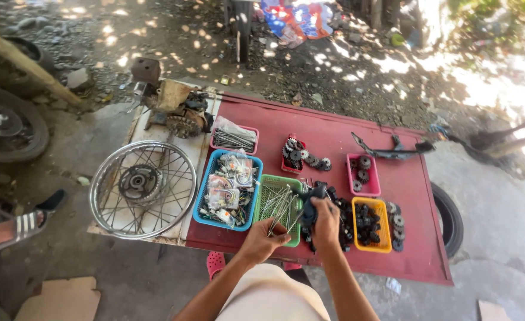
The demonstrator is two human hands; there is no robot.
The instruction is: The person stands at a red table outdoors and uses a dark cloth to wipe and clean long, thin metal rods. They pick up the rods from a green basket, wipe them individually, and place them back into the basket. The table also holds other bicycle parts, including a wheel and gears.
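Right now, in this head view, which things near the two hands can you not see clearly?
- The dark part under the right hand: the hand covers most of it, so its kind is unclear.
- The thin metal rods in the left hand: too small to count.
- The green basket: its near side is hidden by both hands.
- The gears in the yellow basket: too small to tell apart.
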